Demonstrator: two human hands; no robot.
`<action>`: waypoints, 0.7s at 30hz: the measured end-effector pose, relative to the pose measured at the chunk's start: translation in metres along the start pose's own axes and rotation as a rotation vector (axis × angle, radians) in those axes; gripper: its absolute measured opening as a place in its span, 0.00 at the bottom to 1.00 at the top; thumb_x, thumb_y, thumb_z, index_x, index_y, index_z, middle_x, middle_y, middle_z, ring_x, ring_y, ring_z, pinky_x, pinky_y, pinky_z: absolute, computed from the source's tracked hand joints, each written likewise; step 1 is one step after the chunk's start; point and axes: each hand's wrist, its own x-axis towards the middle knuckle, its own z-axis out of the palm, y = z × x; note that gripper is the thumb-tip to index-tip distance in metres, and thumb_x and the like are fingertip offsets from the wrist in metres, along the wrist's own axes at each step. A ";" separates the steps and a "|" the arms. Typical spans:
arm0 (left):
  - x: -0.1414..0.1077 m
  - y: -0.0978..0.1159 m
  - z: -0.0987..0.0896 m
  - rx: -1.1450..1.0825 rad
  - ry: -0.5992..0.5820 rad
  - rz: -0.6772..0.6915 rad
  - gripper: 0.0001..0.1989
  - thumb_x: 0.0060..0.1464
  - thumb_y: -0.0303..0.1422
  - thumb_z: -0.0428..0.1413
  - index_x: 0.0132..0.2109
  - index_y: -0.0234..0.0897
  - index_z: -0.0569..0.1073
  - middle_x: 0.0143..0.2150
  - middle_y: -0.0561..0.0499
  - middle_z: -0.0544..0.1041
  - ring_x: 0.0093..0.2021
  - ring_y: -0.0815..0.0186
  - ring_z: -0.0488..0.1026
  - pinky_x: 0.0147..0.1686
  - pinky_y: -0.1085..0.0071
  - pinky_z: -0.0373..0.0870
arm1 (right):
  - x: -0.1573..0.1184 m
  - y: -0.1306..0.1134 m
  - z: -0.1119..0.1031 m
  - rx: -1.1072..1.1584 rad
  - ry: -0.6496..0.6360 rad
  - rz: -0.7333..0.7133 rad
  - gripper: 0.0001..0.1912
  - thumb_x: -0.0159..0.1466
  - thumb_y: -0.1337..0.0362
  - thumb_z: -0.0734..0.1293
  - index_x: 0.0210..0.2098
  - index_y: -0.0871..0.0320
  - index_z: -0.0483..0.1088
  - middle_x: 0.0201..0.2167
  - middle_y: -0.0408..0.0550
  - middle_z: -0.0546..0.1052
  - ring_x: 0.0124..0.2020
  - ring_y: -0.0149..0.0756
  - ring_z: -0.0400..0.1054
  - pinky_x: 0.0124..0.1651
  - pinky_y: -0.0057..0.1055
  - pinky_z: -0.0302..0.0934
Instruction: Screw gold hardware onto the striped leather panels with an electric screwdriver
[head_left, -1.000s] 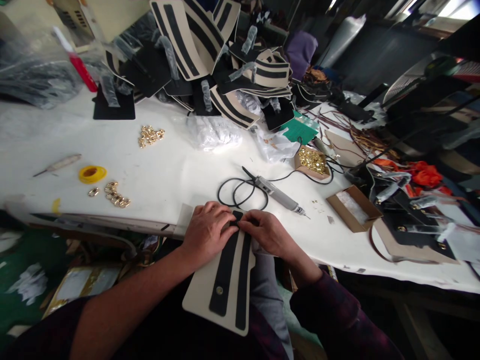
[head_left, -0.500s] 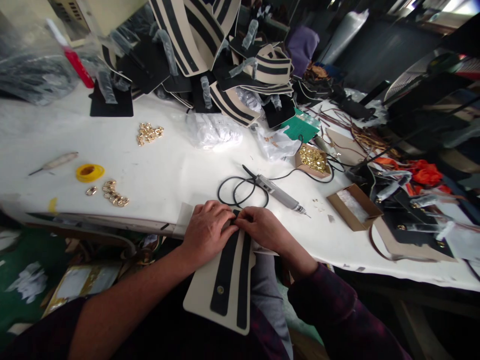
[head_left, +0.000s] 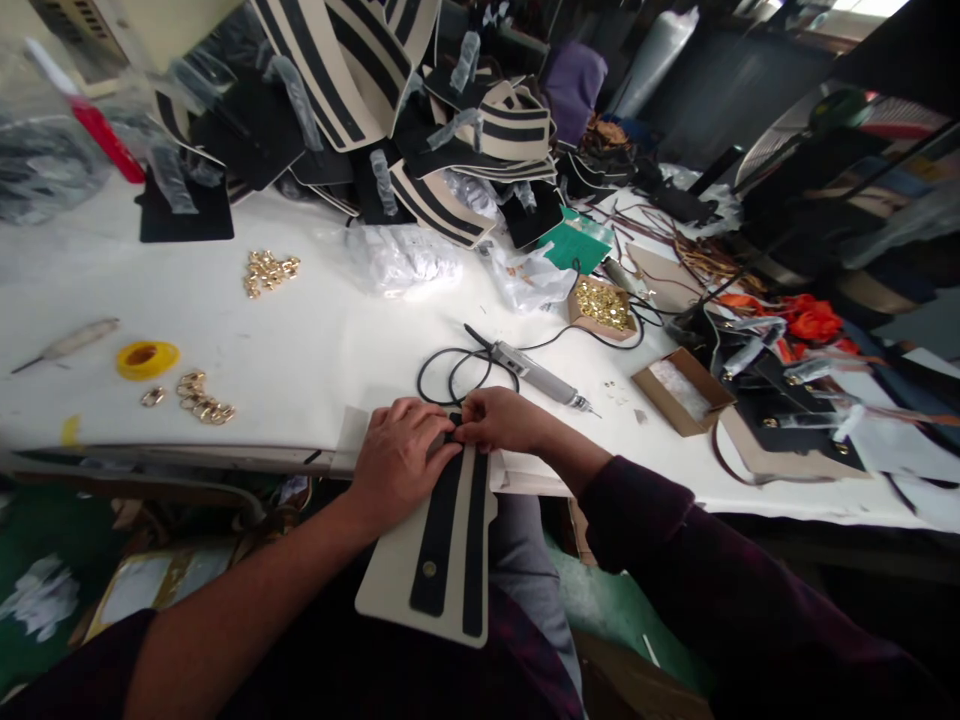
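Observation:
A beige panel with black stripes (head_left: 394,575) slopes from the table edge down over my lap. One stripe is a black strap (head_left: 433,535) with a round brass-coloured stud (head_left: 429,569) near its lower end. My left hand (head_left: 396,455) lies over the panel's upper part and holds it, its thumb against the strap. Beside it, my right hand (head_left: 495,418) is closed in a pinch at the strap's upper end; what sits between those fingertips is hidden. Just beyond my right hand lies a grey pen-shaped power tool (head_left: 541,375) with a thin bit and a black cord.
Gold-coloured clasps (head_left: 202,398), yellow tape (head_left: 147,359) and an awl (head_left: 67,343) lie to the left. A box of brass fittings (head_left: 601,307) and an open cardboard box (head_left: 682,392) stand right. Striped bag pieces (head_left: 352,90) are piled behind a plastic bag (head_left: 405,258).
The view has shifted, so the table's contents appear further left. My right hand's fingers have curled more tightly at the strap's upper end; my left hand keeps its place on the panel.

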 end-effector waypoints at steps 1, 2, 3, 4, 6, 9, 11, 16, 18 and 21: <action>0.000 0.000 0.000 0.006 0.002 0.001 0.08 0.65 0.39 0.61 0.48 0.42 0.78 0.53 0.47 0.81 0.56 0.53 0.73 0.52 0.52 0.66 | 0.002 -0.004 -0.002 -0.023 -0.031 0.019 0.12 0.60 0.72 0.73 0.28 0.56 0.66 0.17 0.36 0.71 0.20 0.30 0.70 0.24 0.23 0.60; 0.000 0.001 -0.001 0.012 0.002 0.002 0.08 0.65 0.39 0.61 0.48 0.42 0.78 0.53 0.47 0.81 0.56 0.52 0.73 0.52 0.52 0.66 | 0.004 -0.008 -0.004 -0.053 -0.053 0.031 0.12 0.60 0.73 0.73 0.28 0.57 0.67 0.17 0.36 0.72 0.20 0.30 0.70 0.24 0.23 0.61; 0.001 0.001 -0.001 0.017 0.000 0.002 0.08 0.65 0.39 0.61 0.48 0.42 0.78 0.53 0.47 0.81 0.57 0.52 0.72 0.53 0.52 0.66 | 0.005 -0.010 -0.006 -0.080 -0.070 0.039 0.12 0.60 0.73 0.74 0.28 0.57 0.67 0.16 0.37 0.72 0.20 0.30 0.71 0.24 0.23 0.62; 0.001 0.001 -0.001 0.021 -0.002 0.002 0.08 0.65 0.39 0.61 0.48 0.42 0.78 0.53 0.47 0.81 0.57 0.52 0.72 0.53 0.52 0.65 | 0.006 -0.012 -0.006 -0.098 -0.081 0.041 0.12 0.61 0.73 0.74 0.29 0.57 0.67 0.16 0.37 0.72 0.20 0.31 0.71 0.25 0.24 0.63; 0.001 0.001 -0.002 0.027 -0.007 0.005 0.08 0.65 0.39 0.61 0.48 0.42 0.78 0.53 0.47 0.81 0.56 0.52 0.72 0.53 0.52 0.65 | 0.004 -0.009 -0.004 -0.117 -0.064 0.032 0.10 0.62 0.71 0.74 0.30 0.57 0.68 0.17 0.38 0.73 0.21 0.31 0.71 0.26 0.24 0.63; 0.000 0.000 -0.001 0.031 -0.004 0.014 0.08 0.65 0.38 0.61 0.48 0.43 0.79 0.53 0.47 0.81 0.56 0.52 0.72 0.53 0.53 0.66 | -0.004 0.001 0.002 -0.148 0.063 -0.027 0.08 0.61 0.67 0.75 0.31 0.57 0.71 0.21 0.39 0.75 0.24 0.31 0.72 0.28 0.24 0.61; 0.000 -0.001 0.001 0.036 0.004 0.023 0.08 0.64 0.37 0.62 0.49 0.44 0.79 0.53 0.47 0.81 0.56 0.52 0.72 0.52 0.53 0.66 | -0.009 0.008 0.007 -0.177 0.173 -0.069 0.08 0.59 0.65 0.76 0.32 0.57 0.73 0.26 0.40 0.77 0.29 0.31 0.71 0.30 0.25 0.59; -0.001 -0.003 0.005 0.059 0.017 0.035 0.08 0.64 0.37 0.62 0.49 0.44 0.80 0.53 0.47 0.81 0.56 0.52 0.73 0.52 0.53 0.67 | -0.010 0.019 0.011 -0.179 0.261 -0.121 0.08 0.57 0.61 0.77 0.32 0.56 0.77 0.27 0.39 0.76 0.29 0.31 0.69 0.30 0.26 0.56; -0.001 -0.004 0.005 0.074 0.020 0.042 0.08 0.64 0.37 0.62 0.49 0.44 0.80 0.53 0.47 0.82 0.55 0.52 0.73 0.51 0.53 0.68 | -0.009 0.021 0.010 -0.166 0.254 -0.133 0.09 0.57 0.59 0.77 0.33 0.55 0.77 0.26 0.38 0.76 0.28 0.31 0.68 0.30 0.25 0.55; -0.001 -0.004 0.006 0.083 0.021 0.044 0.08 0.64 0.37 0.62 0.49 0.45 0.80 0.53 0.47 0.82 0.55 0.51 0.74 0.51 0.53 0.69 | -0.009 0.024 0.009 -0.158 0.248 -0.145 0.09 0.57 0.59 0.77 0.34 0.55 0.78 0.26 0.38 0.76 0.28 0.30 0.68 0.30 0.25 0.55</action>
